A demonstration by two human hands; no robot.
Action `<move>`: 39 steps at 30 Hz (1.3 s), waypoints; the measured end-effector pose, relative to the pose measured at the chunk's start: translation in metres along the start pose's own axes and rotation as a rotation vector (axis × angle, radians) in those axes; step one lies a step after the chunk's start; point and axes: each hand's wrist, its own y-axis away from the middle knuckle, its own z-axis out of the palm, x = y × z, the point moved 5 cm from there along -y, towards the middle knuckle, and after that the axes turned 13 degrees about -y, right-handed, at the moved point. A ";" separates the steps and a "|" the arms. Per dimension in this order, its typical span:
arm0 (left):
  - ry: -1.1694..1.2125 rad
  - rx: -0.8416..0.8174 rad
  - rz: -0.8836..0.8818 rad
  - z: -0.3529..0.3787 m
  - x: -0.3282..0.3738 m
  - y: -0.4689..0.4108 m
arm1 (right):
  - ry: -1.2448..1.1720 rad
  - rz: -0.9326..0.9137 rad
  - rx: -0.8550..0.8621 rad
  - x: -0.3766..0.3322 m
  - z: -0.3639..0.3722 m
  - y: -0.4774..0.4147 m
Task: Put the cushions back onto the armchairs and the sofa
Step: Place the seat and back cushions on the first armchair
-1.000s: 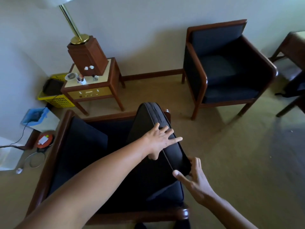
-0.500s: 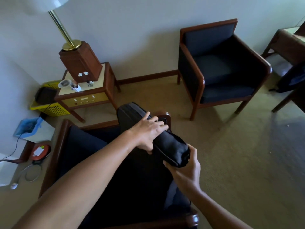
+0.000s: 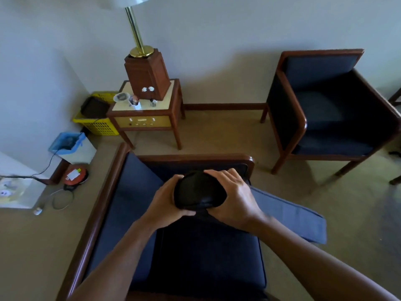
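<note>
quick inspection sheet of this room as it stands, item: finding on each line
surface: beige carpet under all the furniture
job's things: dark cushion held over the seat of the near armchair; far armchair looks to have its seat cushion in place
clutter: side table with lamp and small items; yellow basket, blue box and an orange round item on the floor by the wall
hands: left hand and right hand both grip the cushion's end
cables: black cord runs from the blue box across the floor
surroundings: pale wall with wooden skirting
</note>
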 end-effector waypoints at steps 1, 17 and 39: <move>0.046 -0.008 -0.053 0.011 -0.017 0.006 | 0.006 0.009 -0.048 0.005 0.016 0.001; -0.310 -0.156 -0.265 0.015 -0.158 0.023 | 0.568 0.339 -0.328 0.139 0.051 0.079; -0.843 -0.173 -0.171 0.060 -0.134 0.026 | 0.684 0.275 -0.601 0.177 0.024 0.056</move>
